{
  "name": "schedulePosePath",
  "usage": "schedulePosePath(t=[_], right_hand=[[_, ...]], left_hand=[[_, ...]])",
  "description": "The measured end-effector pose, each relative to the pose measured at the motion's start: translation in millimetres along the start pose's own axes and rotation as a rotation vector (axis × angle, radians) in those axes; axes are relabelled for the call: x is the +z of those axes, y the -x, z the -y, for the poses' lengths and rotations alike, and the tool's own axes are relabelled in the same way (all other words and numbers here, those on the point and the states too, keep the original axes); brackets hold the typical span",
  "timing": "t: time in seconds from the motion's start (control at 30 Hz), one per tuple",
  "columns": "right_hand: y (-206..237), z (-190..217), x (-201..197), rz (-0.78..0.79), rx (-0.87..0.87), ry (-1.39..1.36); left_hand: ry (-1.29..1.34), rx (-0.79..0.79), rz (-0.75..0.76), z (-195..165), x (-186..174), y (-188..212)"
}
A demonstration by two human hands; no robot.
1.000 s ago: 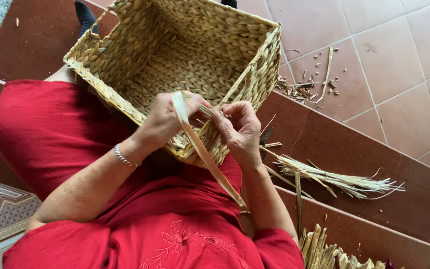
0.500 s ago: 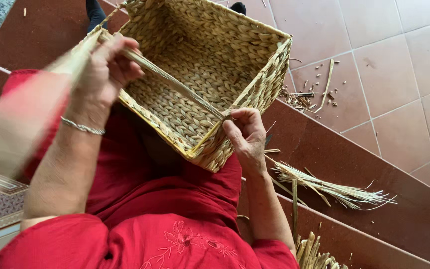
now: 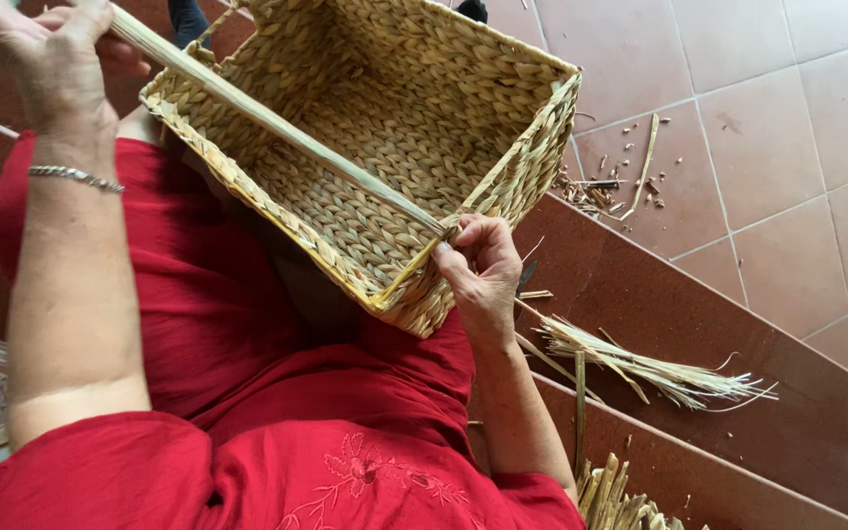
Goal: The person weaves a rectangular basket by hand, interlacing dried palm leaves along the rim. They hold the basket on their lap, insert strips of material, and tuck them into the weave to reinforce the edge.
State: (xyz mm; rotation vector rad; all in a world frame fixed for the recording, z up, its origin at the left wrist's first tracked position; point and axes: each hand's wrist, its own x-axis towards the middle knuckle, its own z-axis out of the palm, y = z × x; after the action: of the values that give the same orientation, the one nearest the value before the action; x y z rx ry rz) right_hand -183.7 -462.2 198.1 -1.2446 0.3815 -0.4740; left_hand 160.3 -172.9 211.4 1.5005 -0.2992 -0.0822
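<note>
Left hand (image 3: 56, 59) fingers closed on a flat straw strand (image 3: 277, 123), drawn taut across the woven basket (image 3: 395, 128). Right hand (image 3: 483, 270) pinched at the near rim corner; basket rested on red-clad lap (image 3: 247, 324). Loose straw (image 3: 650, 368) lies just beside, on tiles.

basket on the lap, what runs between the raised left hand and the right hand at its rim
In the head view, a taut flat straw strand stretches from the left hand across the open woven basket to the right hand at the rim.
</note>
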Motion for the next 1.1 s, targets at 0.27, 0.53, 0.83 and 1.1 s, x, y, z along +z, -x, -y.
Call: schedulePosePath(t=[0.27,0.53,0.83,1.1], right_hand=[[7.0,-7.9,-5.7,0.04,-0.046,0.042],[17.3,-1.6,-9.2,0.098,-0.405,0.532],[7.9,-0.9,-12.5,0.141,-0.707,0.962],[13.0,-6.3,-12.7,0.079,-0.646,0.998]], left_hand=[[-0.944,0.202,0.181,4.7,-50.2,-4.6],[-0.068,-0.067,0.247,11.3,-5.5,-0.8],[0.33,-0.553,0.773,-17.2,156.5,96.9],[0.078,-0.473,0.708,-28.6,178.2,101.7]])
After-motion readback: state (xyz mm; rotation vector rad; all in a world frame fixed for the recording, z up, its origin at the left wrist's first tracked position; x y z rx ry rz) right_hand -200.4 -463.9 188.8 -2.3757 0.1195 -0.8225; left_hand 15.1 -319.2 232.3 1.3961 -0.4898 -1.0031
